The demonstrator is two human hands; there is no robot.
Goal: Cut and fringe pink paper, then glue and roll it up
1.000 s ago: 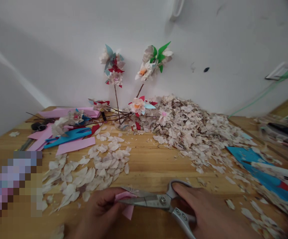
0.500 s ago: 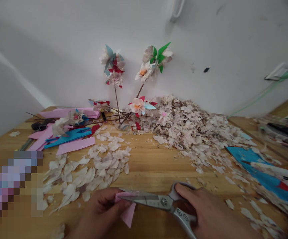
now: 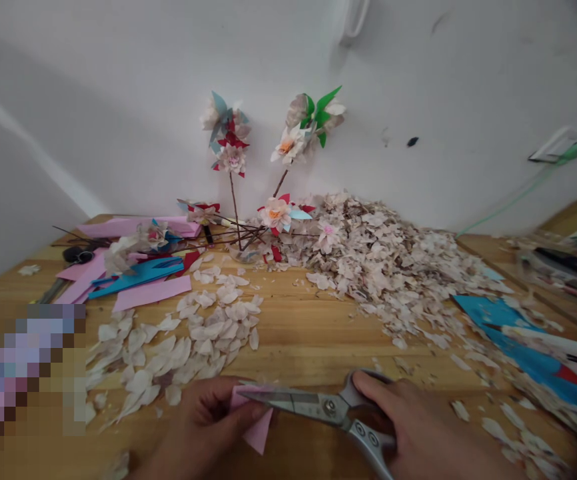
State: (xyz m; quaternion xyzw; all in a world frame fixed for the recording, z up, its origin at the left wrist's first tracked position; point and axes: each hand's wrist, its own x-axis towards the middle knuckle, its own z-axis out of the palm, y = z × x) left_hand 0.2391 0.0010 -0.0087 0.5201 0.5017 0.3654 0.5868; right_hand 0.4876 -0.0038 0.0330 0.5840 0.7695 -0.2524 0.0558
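Low in the head view, my left hand (image 3: 208, 420) pinches a small piece of pink paper (image 3: 258, 433) between thumb and fingers. My right hand (image 3: 413, 420) grips the handles of a pair of silver scissors (image 3: 336, 408), which point left. The blades lie partly apart with the pink paper between them, their tips close to my left thumb. Part of the paper hangs below the lower blade. The far side of the left fingers is hidden.
Loose pale petals (image 3: 213, 333) lie left of centre, and a large heap of them (image 3: 383, 253) rests against the wall. Handmade flowers on twigs (image 3: 233, 160) lean there. Pink strips (image 3: 153, 293) and blue paper (image 3: 141, 273) sit at left; another blue sheet (image 3: 523, 340) lies right.
Both hands, the pink paper and the scissors stay almost in place, with only a very slight shift. The things on the table have not moved.
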